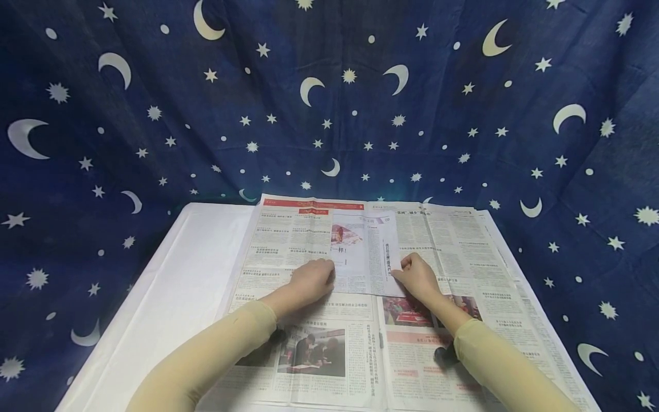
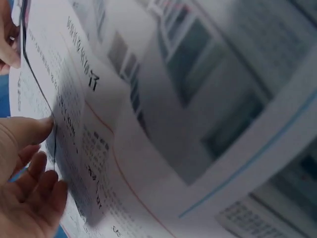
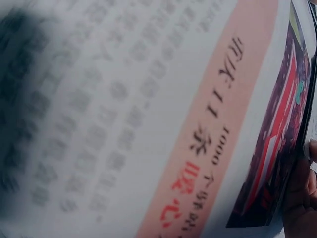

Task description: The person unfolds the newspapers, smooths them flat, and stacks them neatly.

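Observation:
A folded newspaper piece [image 1: 383,246] lies over larger spread newspaper sheets [image 1: 355,343], between my two hands in the head view. My left hand [image 1: 311,279] holds its lower left side. In the left wrist view, the left thumb and fingers [image 2: 32,183] pinch a paper edge, and part of my right hand [image 2: 7,42] shows at the far left. At the piece's right edge, my right hand [image 1: 418,277] pinches the paper between thumb and fingers. The right wrist view catches only part of the right hand [image 3: 299,203], beside printed newspaper.
Beneath the newspapers is a white tabletop [image 1: 165,286], bare along its left side. A dark blue curtain [image 1: 288,114] with moons and stars hangs behind and around the table. A small black object [image 1: 445,356] sits beside the right wrist.

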A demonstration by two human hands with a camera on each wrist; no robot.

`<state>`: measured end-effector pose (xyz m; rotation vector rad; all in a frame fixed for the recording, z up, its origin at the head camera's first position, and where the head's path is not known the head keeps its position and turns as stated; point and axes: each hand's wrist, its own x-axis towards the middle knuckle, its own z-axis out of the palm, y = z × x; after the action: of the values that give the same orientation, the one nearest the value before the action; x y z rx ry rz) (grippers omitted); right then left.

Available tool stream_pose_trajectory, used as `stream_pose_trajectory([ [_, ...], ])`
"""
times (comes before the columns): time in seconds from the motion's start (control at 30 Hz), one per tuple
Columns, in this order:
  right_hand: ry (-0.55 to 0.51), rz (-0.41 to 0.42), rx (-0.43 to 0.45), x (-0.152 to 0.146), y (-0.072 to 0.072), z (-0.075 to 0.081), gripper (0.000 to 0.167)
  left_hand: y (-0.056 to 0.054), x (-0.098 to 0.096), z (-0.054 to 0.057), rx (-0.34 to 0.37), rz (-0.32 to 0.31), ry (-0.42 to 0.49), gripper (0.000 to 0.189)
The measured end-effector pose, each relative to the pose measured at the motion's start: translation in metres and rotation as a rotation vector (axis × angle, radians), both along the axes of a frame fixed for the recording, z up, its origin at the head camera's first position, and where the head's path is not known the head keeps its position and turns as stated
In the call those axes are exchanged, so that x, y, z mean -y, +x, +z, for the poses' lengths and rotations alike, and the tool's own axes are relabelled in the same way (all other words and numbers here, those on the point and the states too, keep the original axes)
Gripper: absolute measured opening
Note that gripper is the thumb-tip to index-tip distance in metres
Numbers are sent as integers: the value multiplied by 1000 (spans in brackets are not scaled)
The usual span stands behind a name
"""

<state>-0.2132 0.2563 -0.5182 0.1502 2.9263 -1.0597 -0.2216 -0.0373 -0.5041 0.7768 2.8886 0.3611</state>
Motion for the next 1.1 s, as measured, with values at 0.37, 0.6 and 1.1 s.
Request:
stream_pose_trajectory([
  [0.37,-34,-22,22,-2,-1,-3,29,2,-4,0,-31,-190,-68,40],
  [0.6,-143,-38,35,-5,-4,-3,37,4,-2,0,33,-182,-74,44],
  [1.1,-573,-5,169,-3,-4,0,50,-1,-4,-4,51,-218,-67,46],
])
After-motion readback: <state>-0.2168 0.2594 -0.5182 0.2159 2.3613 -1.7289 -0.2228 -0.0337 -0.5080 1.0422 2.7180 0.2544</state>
